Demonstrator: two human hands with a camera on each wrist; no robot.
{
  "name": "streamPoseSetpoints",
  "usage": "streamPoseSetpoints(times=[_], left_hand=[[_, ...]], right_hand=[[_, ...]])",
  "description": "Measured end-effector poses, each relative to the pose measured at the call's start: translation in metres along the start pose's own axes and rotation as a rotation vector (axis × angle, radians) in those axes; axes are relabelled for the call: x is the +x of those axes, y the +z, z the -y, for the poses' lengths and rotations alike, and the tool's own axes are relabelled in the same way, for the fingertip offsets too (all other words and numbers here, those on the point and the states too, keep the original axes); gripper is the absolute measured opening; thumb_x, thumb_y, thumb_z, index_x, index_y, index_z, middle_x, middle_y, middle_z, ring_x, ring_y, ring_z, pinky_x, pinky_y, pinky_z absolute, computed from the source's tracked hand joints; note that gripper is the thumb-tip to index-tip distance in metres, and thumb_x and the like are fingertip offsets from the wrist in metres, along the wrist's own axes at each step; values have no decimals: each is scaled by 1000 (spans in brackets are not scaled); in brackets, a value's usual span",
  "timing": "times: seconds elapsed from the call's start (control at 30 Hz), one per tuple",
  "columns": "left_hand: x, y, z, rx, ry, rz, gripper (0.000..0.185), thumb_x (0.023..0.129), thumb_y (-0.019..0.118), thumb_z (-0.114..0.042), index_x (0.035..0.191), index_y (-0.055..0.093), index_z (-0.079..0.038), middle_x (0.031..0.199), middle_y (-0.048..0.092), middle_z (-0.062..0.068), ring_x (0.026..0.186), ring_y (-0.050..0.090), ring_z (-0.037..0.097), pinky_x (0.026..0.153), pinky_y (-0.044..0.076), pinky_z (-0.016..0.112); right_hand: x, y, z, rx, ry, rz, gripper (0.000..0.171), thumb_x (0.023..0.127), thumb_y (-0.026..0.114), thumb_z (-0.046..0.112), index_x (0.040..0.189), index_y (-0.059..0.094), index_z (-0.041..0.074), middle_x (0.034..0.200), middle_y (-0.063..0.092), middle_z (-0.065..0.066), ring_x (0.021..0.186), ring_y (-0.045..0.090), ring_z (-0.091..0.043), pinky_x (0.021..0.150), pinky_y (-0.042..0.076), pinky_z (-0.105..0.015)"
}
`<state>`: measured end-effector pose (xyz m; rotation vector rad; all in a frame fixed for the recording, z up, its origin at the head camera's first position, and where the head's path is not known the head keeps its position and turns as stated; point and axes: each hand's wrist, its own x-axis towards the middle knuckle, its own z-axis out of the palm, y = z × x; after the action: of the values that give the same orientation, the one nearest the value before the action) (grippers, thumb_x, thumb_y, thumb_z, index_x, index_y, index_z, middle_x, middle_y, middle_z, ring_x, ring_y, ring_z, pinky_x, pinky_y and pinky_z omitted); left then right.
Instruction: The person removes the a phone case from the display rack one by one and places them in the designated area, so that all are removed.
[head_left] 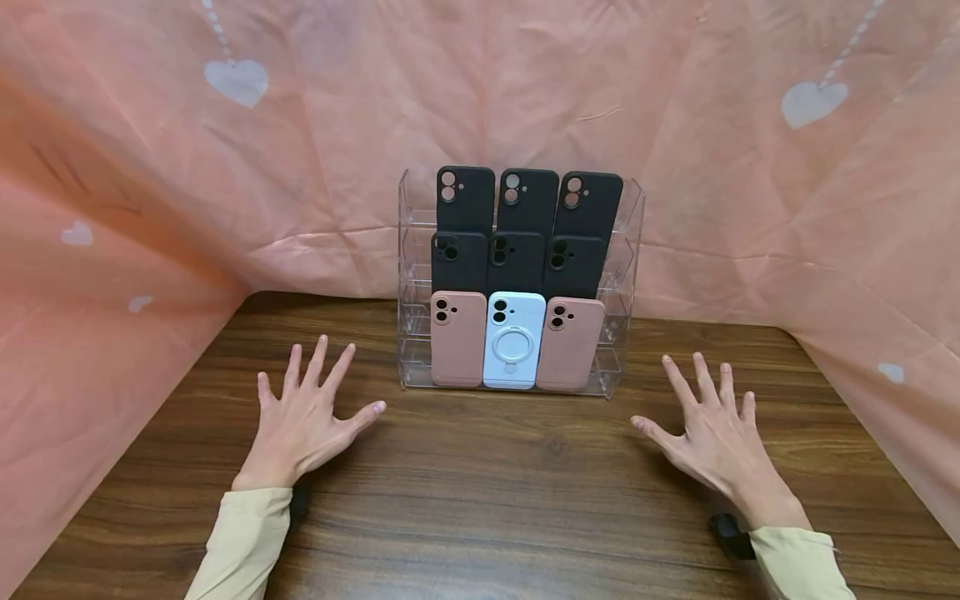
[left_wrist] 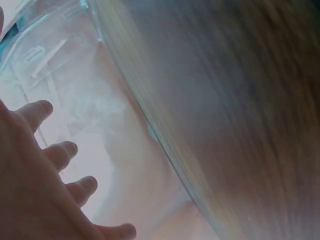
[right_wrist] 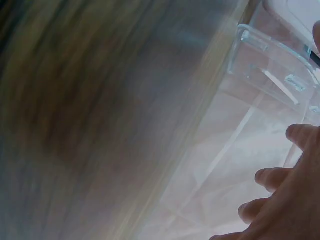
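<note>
My left hand (head_left: 300, 429) is spread out over the left side of the wooden table (head_left: 480, 500), holding nothing. On the right side, my right hand (head_left: 716, 442) has its fingers spread too, with nothing in it. Between them, farther back, stands a clear tiered rack (head_left: 408, 333) with phone cases in rows. Black cases (head_left: 525, 200) fill the top and middle rows. In the front row a white case (head_left: 513, 342) with a ring on its back sits between a pink case (head_left: 458, 337) and another pink case (head_left: 572, 343). Neither hand touches the rack.
A pink cloth (head_left: 525, 83) with white hearts hangs behind the table and along both sides. The rack stands near the table's back edge. Dark wrist straps (head_left: 731, 535) show below the sleeves.
</note>
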<state>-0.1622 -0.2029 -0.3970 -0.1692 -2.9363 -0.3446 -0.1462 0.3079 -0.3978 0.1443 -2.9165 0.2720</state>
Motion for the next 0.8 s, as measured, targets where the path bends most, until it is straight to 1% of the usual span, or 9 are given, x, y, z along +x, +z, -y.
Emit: streamPoseSetpoints(times=[0.13,0.27,0.47,0.53,0.63,0.73,0.8], left_hand=[[2,0,-3,-97,1,2,92,90,49,-80,164,21,-34,173,13,10,157,12,47,112,15,85],[6,-2,-8,-205,-1,-2,87,91,52,-76,163,19,-40,173,16,6,156,19,45,110,24,83],[14,-4,-13,-344,-21,-5,80,93,53,-73,161,22,-45,172,19,-2,154,28,41,103,31,85],[17,-4,-14,-387,-12,-18,77,94,54,-70,160,25,-44,171,23,-1,154,29,40,104,34,82],[22,-3,-16,-441,12,-42,75,95,58,-65,160,30,-40,169,29,4,153,31,39,109,36,76],[27,-1,-18,-496,33,-79,72,96,62,-59,159,35,-36,165,36,9,151,35,38,116,35,68],[31,1,-20,-537,41,-106,70,96,64,-55,157,38,-34,161,41,10,148,40,38,116,37,64]], right_hand=[[1,-1,3,99,-4,2,94,94,58,65,166,12,24,168,12,-30,151,6,-61,109,14,-87],[4,-4,7,184,-13,-11,92,95,61,59,165,16,22,168,14,-29,153,7,-58,111,16,-84],[9,-9,15,238,-10,-34,88,95,63,57,165,19,27,170,18,-20,157,13,-48,101,28,-86],[10,-10,18,261,-17,-54,86,95,64,56,164,21,29,170,20,-18,157,15,-45,100,30,-85],[13,-11,22,307,-42,-107,81,95,67,51,162,28,28,167,28,-18,155,23,-44,103,32,-81],[16,-13,27,353,-73,-171,76,94,71,44,159,37,26,163,37,-20,150,32,-46,107,34,-76],[19,-14,30,379,-95,-213,73,93,74,39,156,42,24,158,43,-20,146,39,-45,108,37,-72]])
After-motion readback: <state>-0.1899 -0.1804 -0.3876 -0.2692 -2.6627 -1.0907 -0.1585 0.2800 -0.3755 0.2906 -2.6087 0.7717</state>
